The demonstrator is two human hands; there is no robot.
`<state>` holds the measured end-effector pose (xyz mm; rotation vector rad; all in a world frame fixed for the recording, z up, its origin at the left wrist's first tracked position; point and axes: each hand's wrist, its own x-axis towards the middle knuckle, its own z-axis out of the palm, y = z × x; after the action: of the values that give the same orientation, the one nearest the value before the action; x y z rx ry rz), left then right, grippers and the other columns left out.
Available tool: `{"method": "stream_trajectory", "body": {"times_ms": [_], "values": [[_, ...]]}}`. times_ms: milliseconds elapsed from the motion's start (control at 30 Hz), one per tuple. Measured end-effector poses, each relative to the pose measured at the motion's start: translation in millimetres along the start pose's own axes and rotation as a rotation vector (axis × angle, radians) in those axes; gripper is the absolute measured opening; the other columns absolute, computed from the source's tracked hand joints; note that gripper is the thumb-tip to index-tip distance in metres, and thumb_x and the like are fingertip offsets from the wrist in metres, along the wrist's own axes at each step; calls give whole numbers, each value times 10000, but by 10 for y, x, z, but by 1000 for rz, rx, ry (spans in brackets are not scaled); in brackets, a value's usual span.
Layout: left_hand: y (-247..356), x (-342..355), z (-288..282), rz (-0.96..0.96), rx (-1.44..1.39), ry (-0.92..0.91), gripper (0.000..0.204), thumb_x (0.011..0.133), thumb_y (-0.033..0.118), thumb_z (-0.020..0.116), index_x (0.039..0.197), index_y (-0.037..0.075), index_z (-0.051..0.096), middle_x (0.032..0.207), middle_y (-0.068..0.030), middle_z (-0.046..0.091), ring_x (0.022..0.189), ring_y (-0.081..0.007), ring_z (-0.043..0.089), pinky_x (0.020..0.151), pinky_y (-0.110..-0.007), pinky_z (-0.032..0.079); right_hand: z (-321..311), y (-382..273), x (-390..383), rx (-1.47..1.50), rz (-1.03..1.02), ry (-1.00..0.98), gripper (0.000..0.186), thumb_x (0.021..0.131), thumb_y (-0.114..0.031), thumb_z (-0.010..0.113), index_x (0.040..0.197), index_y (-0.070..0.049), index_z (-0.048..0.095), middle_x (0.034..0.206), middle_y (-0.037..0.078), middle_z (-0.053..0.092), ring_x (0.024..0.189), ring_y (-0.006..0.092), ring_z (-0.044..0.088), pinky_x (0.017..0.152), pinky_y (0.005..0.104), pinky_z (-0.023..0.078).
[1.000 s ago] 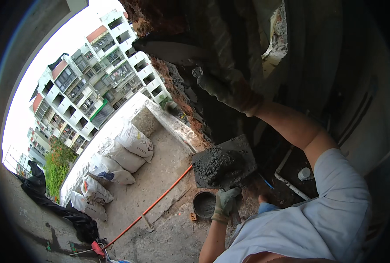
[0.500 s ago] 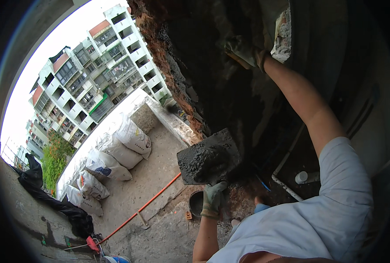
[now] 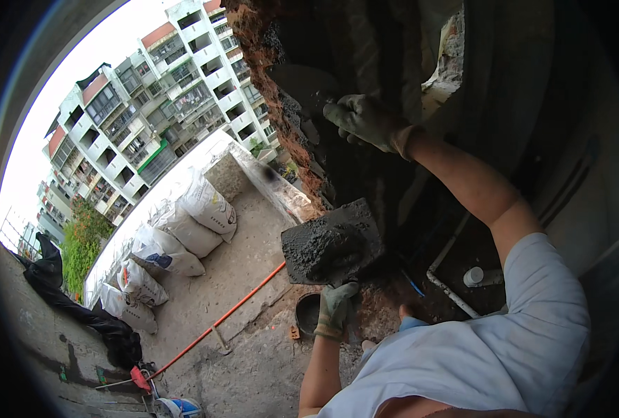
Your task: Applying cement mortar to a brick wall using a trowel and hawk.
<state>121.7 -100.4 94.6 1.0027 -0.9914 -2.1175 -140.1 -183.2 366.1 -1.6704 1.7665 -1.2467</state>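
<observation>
My left hand [image 3: 336, 308], in a grey-green work glove, is closed below the near edge of a square mortar board [image 3: 369, 240]. A heap of wet grey mortar [image 3: 323, 251] lies on the board. My right hand [image 3: 366, 122], also gloved, is closed at the dark wall [image 3: 351, 177], its knuckles toward me. From its fingers a dark trowel blade [image 3: 299, 82] seems to extend left, near the wall's broken brick edge [image 3: 281, 111]; its outline is hard to make out in the shade. The trowel's handle is hidden in the glove.
Several white sacks [image 3: 191, 230] line the low parapet at left. An orange pole [image 3: 219, 322] lies across the concrete floor. A black bucket [image 3: 308, 311] stands beside my left wrist. White pipes [image 3: 449, 289] run at right; a ragged opening [image 3: 451, 52] pierces the wall.
My right hand has turned and moved left and down along the wall, toward the broken edge. The left hand and loaded mortar board have hardly moved. The view has shifted slightly.
</observation>
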Motion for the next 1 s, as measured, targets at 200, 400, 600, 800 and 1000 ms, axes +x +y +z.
{"method": "stream_trajectory", "body": {"times_ms": [200,400,600,800,1000], "values": [[-57,11,-65,79,7,1,106,790,104,689,882,53,687,743,-5,624,570,-135,568,505,-285,473,-335,-603,569,-778,-17,4,440,974,-409,518,871,-42,738,803,135,723,715,269,711,711,392,569],[-5,95,74,59,29,-70,121,781,116,664,887,58,663,699,-35,609,528,-163,558,486,-290,466,-495,-1030,1623,-2235,-730,-74,271,901,-228,632,1143,-143,719,1124,54,730,944,268,719,656,468,606],[19,170,-111,37,133,-19,105,778,130,666,839,45,652,639,-52,593,486,-179,553,443,-304,441,-115,-1103,1196,-1706,-694,233,306,920,-350,629,1003,-72,727,852,78,727,719,235,705,634,391,564],[108,428,-338,37,4,-49,116,770,81,691,870,30,720,768,-13,659,613,-133,610,539,-302,511,539,50,-390,-590,-354,-200,442,917,-460,627,1029,-45,729,861,166,726,811,349,713,735,423,556],[552,338,-40,86,33,40,173,781,83,676,933,1,669,798,-46,650,600,-177,626,513,-328,538,470,753,-1335,-434,-394,-118,362,892,-348,664,1056,-28,706,861,139,714,763,328,697,649,401,547]]}}
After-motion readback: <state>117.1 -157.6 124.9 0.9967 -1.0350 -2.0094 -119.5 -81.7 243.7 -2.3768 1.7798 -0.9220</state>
